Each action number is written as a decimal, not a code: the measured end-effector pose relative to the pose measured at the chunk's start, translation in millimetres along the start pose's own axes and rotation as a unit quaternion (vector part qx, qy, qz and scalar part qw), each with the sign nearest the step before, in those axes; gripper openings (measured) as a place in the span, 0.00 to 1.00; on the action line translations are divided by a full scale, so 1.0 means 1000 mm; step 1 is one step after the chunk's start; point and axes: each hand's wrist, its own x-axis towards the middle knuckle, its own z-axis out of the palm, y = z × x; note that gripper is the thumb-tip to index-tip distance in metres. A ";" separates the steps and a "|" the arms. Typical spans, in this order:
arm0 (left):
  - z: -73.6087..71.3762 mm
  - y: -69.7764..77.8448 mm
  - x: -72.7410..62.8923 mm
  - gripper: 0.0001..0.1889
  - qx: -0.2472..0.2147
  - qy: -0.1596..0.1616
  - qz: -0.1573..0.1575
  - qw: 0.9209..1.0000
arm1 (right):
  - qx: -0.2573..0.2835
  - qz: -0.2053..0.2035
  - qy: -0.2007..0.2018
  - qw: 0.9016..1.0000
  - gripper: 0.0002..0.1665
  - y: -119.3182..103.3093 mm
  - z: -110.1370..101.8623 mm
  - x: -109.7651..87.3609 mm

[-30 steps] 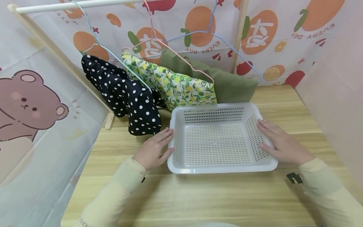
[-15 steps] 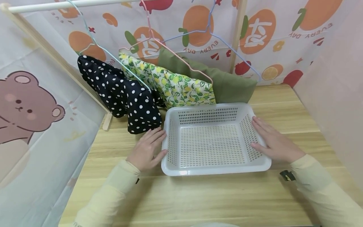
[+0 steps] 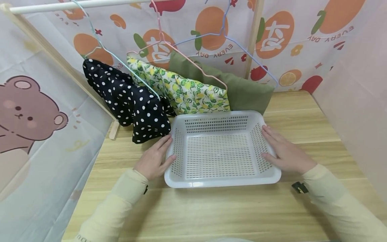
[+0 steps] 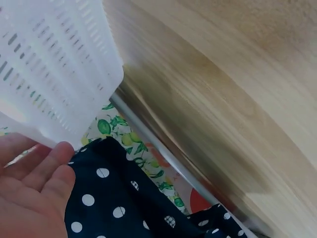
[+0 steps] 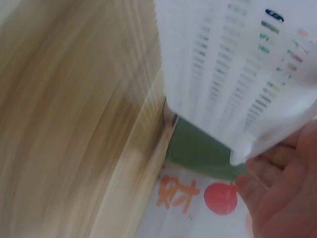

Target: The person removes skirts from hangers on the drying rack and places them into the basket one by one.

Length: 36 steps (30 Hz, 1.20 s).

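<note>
A white perforated plastic basket (image 3: 220,154) sits on the wooden table between both hands. My left hand (image 3: 154,159) lies against its left rim, fingers nearly straight and thumb tip on the rim. On the opposite side, my right hand (image 3: 287,151) touches the right rim, its thumb and fingertips reaching over the edge. Close beside the left fingers hangs a black polka-dot cloth (image 3: 148,114); it also shows below the basket corner in the left wrist view. A lemon-print cloth (image 3: 190,90) and an olive-green cloth (image 3: 245,90) are just behind the basket.
The cloths are on a light-blue hanger (image 3: 104,47), a pink hanger (image 3: 193,60) and a blue hanger (image 3: 249,53). A white rail (image 3: 60,6) on a wooden frame (image 3: 57,60) runs above. Fruit-print fabric (image 3: 302,33) covers the back.
Both hands and the basket have moved left along the table, with the basket's left rim now right at the polka-dot cloth. The head view has also shifted slightly.
</note>
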 end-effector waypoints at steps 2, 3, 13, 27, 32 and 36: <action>0.000 0.000 0.000 0.34 -0.002 0.000 -0.015 1.000 | 0.006 0.004 0.010 1.000 0.47 -0.003 0.002 0.003; 0.000 -0.001 0.001 0.34 -0.004 0.002 -0.019 1.000 | 0.012 0.009 0.016 1.000 0.47 -0.004 0.002 0.004; -0.001 -0.001 -0.001 0.33 -0.003 0.012 -0.026 1.000 | 0.040 0.074 0.043 0.996 0.43 -0.015 0.004 0.012; -0.015 -0.004 0.000 0.27 0.003 0.045 0.044 0.998 | 0.023 0.037 0.019 0.999 0.41 -0.013 -0.012 0.012; -0.023 -0.005 0.001 0.24 0.007 0.063 0.057 0.996 | 0.024 0.021 0.025 0.999 0.40 -0.016 -0.027 0.014; -0.031 -0.005 0.002 0.23 0.013 0.067 0.056 0.996 | 0.016 0.014 0.042 0.999 0.40 -0.019 -0.038 0.017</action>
